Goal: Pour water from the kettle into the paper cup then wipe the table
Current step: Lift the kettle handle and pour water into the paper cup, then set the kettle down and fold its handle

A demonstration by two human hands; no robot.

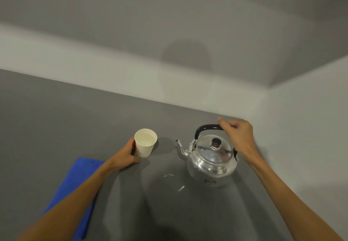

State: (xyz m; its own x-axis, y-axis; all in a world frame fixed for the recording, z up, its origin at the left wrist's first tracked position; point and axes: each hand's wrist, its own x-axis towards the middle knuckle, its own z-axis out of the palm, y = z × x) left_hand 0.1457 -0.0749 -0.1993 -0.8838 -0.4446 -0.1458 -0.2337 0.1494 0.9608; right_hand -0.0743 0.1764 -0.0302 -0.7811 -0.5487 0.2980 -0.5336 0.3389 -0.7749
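Right now: right fingers (225,125) curled loosely at the far end of the black handle (207,127), touching or just off it; can't tell if the grip is truly closed. Right hand (238,134) above and behind the kettle (212,162). Kettle upright on the tabletop (56,120), spout pointing left toward the cup, lid on.

Left fingers (132,147) wrapped partway round the near-left side of the paper cup (145,143), thumb low by the base. Looks like a steadying hold, not a lift. Cup upright, resting on the tabletop, well apart from the spout. Pale liquid visible inside, fairly high.

Small wet streaks (174,181) on the tabletop, in front of the kettle and to its left. Blue cloth (75,184) flat at near left, partly under the left forearm, untouched.

Judgement: pour looks done, kettle set down. Step in hand is letting go of kettle and cup; wipe not yet started.

Next move calls for: free one hand, pick up the cloth, pass it over the wet patch. Keep clear of the full cup; easy to knock over when reaching across.
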